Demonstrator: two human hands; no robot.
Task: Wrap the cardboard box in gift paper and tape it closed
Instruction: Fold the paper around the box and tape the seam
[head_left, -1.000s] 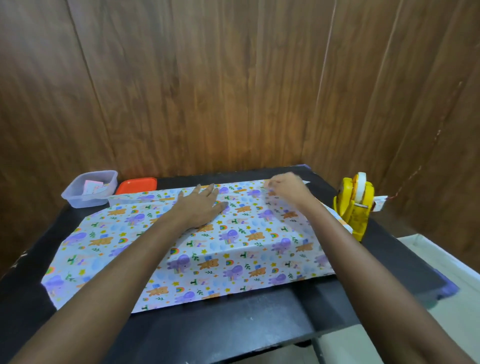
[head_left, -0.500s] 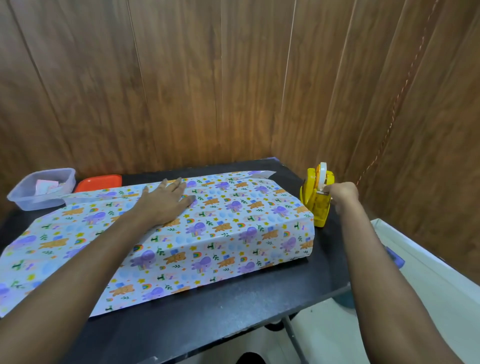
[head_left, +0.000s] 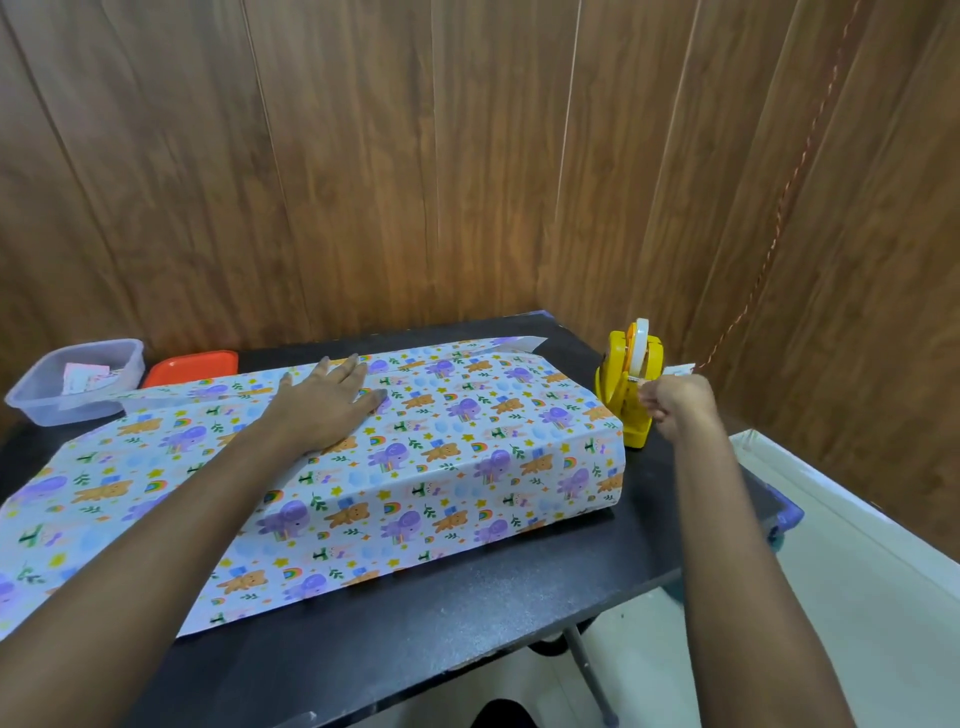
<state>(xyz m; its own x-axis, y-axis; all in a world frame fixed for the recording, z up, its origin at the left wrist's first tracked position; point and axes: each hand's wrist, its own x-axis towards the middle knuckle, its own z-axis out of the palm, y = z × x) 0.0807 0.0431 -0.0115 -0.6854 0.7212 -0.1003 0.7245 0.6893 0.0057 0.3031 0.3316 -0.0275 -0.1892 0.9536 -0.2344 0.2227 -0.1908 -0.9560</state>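
Note:
Gift paper (head_left: 441, 457) printed with purple elephants and orange bears is folded over the box, which is fully hidden beneath it on the black table (head_left: 467, 613). My left hand (head_left: 324, 402) lies flat, fingers spread, on top of the paper where the sheets overlap. At the table's right end stands a yellow tape dispenser (head_left: 629, 387). My right hand (head_left: 675, 402) is right beside it, fingers pinched on the tape end at the dispenser's cutter.
A clear plastic tub (head_left: 78, 379) with paper slips and an orange lid (head_left: 192, 366) sit at the back left. Loose paper spreads over the left of the table. Wood-panelled walls close in behind and to the right. A blue object (head_left: 787, 514) pokes out past the table's right edge.
My right hand left the paper's far edge, moved right to the tape dispenser and pinched the tape end. The left hand stayed pressing on the paper. The view swung right.

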